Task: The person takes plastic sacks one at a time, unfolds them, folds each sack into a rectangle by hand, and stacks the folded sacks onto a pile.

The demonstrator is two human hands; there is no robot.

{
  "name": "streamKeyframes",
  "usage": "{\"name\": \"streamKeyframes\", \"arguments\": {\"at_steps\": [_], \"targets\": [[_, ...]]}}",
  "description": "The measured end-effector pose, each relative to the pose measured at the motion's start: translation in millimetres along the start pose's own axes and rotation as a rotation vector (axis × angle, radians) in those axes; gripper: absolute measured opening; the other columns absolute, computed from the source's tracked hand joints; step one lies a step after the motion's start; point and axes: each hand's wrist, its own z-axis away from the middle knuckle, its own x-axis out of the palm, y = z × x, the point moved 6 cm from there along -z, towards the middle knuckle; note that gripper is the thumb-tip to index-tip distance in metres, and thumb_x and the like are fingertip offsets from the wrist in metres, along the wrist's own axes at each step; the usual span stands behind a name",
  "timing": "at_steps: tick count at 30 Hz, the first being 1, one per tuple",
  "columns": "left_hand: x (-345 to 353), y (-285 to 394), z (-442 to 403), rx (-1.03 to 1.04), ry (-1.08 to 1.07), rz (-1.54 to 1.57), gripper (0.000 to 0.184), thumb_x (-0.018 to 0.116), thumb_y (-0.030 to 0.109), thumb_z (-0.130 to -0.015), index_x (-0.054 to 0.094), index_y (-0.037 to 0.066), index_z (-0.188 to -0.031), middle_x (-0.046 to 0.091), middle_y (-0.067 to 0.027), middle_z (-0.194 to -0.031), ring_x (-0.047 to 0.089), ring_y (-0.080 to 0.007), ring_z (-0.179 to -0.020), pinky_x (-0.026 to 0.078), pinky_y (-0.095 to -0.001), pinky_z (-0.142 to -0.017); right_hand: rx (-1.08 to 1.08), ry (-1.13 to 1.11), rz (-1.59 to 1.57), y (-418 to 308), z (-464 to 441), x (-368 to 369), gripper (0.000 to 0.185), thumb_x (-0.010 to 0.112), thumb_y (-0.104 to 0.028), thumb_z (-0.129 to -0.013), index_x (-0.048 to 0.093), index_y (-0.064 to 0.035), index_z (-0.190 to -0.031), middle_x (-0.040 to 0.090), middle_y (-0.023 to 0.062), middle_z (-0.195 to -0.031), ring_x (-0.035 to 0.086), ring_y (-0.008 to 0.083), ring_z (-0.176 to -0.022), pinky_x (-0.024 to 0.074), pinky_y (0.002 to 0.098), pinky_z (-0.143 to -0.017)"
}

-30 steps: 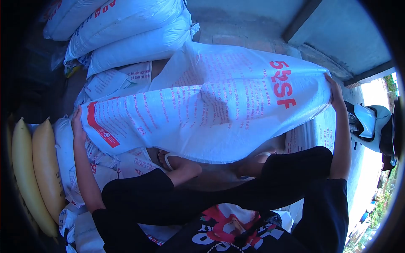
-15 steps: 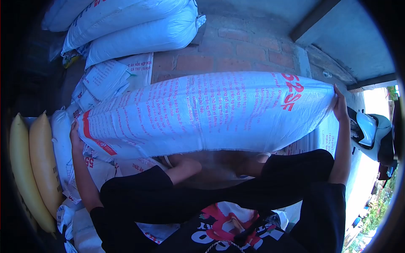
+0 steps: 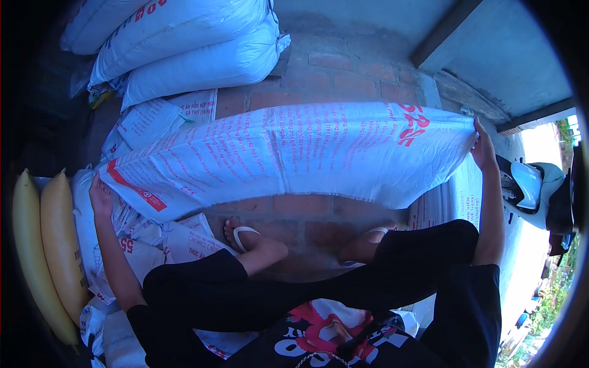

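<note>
A white woven sack (image 3: pixel 294 156) with red print is stretched sideways in the air in front of my knees. My left hand (image 3: pixel 100 195) is closed on its left end, close to a red printed band. On the far side, my right hand (image 3: pixel 483 146) grips the opposite end, beside the large red lettering. The sack looks flat, and its lower edge bows upward in the middle. Below it, my feet in white-strapped sandals (image 3: pixel 245 236) show on the brick floor.
Full white sacks (image 3: pixel 202 61) are piled at the back left. Yellow sacks (image 3: pixel 64 245) stand at the left edge. Flat printed sacks (image 3: pixel 144 248) lie by my left knee, and a stack of flat sacks (image 3: pixel 466 196) lies at right. A motorbike (image 3: pixel 534 187) is parked beyond.
Both hands still hold the sack. Its lower edge has risen in the middle, uncovering my feet and more floor. My left hand has shifted slightly left and down.
</note>
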Motion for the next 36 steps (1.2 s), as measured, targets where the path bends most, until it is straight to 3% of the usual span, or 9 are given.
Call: {"name": "streamKeyframes", "arguments": {"at_steps": [3, 7, 13, 19, 23, 27, 29, 31, 36], "targets": [[12, 53, -14, 0.117, 0.088, -0.167, 0.039, 0.067, 0.037, -0.092, 0.06, 0.014, -0.123, 0.053, 0.0031, -0.106, 0.051, -0.0122, -0.099, 0.039, -0.0276, -0.091, -0.04, 0.071, -0.08, -44, -26, 3, 0.048, 0.072, -0.052, -0.089, 0.067, -0.0144, -0.119, 0.06, 0.0053, -0.112, 0.052, 0.0192, -0.109, 0.0384, 0.0389, -0.098], [22, 115, -49, 0.251, 0.011, 0.109, 0.034, 0.07, 0.029, -0.091, 0.06, 0.01, -0.116, 0.049, -0.0038, -0.109, 0.051, -0.0156, -0.096, 0.047, -0.0296, -0.089, -0.12, 0.027, -0.277, -116, -58, 14, 0.03, 0.076, -0.042, -0.089, 0.068, -0.0153, -0.102, 0.055, 0.001, -0.095, 0.053, 0.0161, -0.096, 0.0449, 0.0353, -0.085], [75, 147, -4, 0.51, 0.079, 0.756, 0.047, 0.062, 0.015, -0.089, 0.042, -0.004, -0.127, 0.045, -0.0202, -0.125, 0.048, -0.0372, -0.131, 0.042, -0.0504, -0.115, -0.454, -0.046, -0.803, -223, -8, 39, 0.027, 0.069, -0.021, -0.095, 0.057, -0.0028, -0.112, 0.053, 0.01, -0.103, 0.058, 0.024, -0.096, 0.053, 0.0479, -0.098], [52, 4, -8, 0.312, 0.4, 0.875, 0.052, 0.059, 0.025, -0.08, 0.049, -0.001, -0.125, 0.057, -0.0161, -0.114, 0.062, -0.0356, -0.106, 0.049, -0.0498, -0.101, -0.474, 0.088, -0.915, -141, -26, 39, 0.024, 0.059, -0.015, -0.093, 0.049, 0.0007, -0.11, 0.051, 0.0155, -0.108, 0.058, 0.0312, -0.101, 0.0491, 0.0533, -0.102], [65, -118, 21, 0.255, 0.18, 0.727, 0.051, 0.054, 0.03, -0.089, 0.051, -0.003, -0.128, 0.062, -0.0179, -0.123, 0.064, -0.0344, -0.114, 0.052, -0.0498, -0.1, -0.283, 0.486, -0.814, -38, -48, 60, 0.049, 0.071, -0.015, -0.086, 0.051, 0.0086, -0.124, 0.061, 0.0154, -0.116, 0.067, 0.0288, -0.093, 0.0587, 0.038, -0.075], [2, -266, 51, 0.035, 0.499, 0.422, 0.056, 0.067, 0.017, -0.091, 0.045, -0.006, -0.137, 0.062, -0.0174, -0.127, 0.065, -0.0347, -0.113, 0.058, -0.0504, -0.092, -0.211, 0.579, -0.208, 71, -81, 51, 0.055, 0.073, -0.018, -0.084, 0.051, 0.0097, -0.125, 0.059, 0.02, -0.124, 0.066, 0.0317, -0.104, 0.0564, 0.0432, -0.086], [-3, -292, 80, -0.008, 0.709, 0.369, 0.055, 0.069, 0.019, -0.091, 0.048, -0.005, -0.136, 0.062, -0.0178, -0.127, 0.065, -0.0352, -0.114, 0.057, -0.052, -0.092, -0.19, 1.126, 0.163, 88, -22, 84, 0.05, 0.073, -0.014, -0.085, 0.053, 0.0041, -0.127, 0.059, 0.0196, -0.123, 0.063, 0.0326, -0.11, 0.0528, 0.0457, -0.09], [-1, -315, 104, -0.097, 0.717, 0.431, 0.052, 0.07, 0.02, -0.091, 0.051, -0.003, -0.134, 0.063, -0.0174, -0.126, 0.065, -0.0349, -0.114, 0.056, -0.0522, -0.094, -0.765, 1.062, 0.741, 80, 38, 149, 0.05, 0.072, -0.01, -0.083, 0.053, 0.0018, -0.128, 0.056, 0.0232, -0.129, 0.055, 0.0389, -0.123, 0.0427, 0.0496, -0.103], [63, -361, 134, -0.414, 0.391, 0.485, 0.046, 0.073, 0.018, -0.09, 0.056, 0.005, -0.131, 0.064, -0.0114, -0.125, 0.063, -0.0294, -0.115, 0.05, -0.0461, -0.101, -0.952, -0.441, 1.158, 192, 126, 341, 0.059, 0.063, -0.035, -0.094, 0.045, -0.0165, -0.148, 0.036, 0.0159, -0.157, 0.029, 0.0398, -0.147, 0.0178, 0.0623, -0.119]]}}
